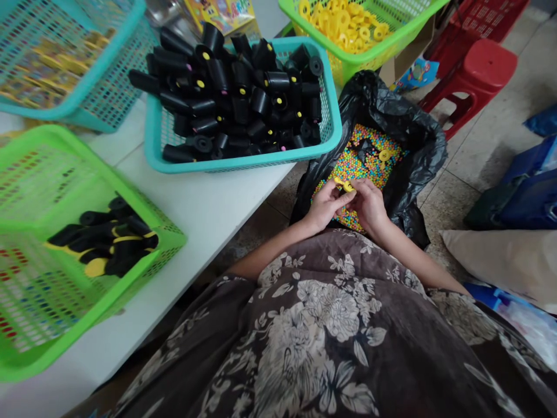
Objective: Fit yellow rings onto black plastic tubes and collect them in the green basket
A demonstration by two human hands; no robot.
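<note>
My left hand [324,206] and my right hand [369,203] meet over a black plastic bag [418,130] of small coloured beads [368,159]. Between their fingertips is a small yellow plastic piece [348,186], pinched from both sides; its exact kind is too small to tell. The fingers of both hands are bent and closed around it. Just beyond them, a yellow ring-like part [384,155] lies on the beads, beside scraps of black.
Left of my hands, a white table [204,200] holds a blue basket [243,164] of black tubes [217,75], a green basket [102,316] with black-and-yellow pieces, and another blue basket [78,113]. A green basket [363,58] of yellow rings [343,26] and a red stool [487,64] stand beyond.
</note>
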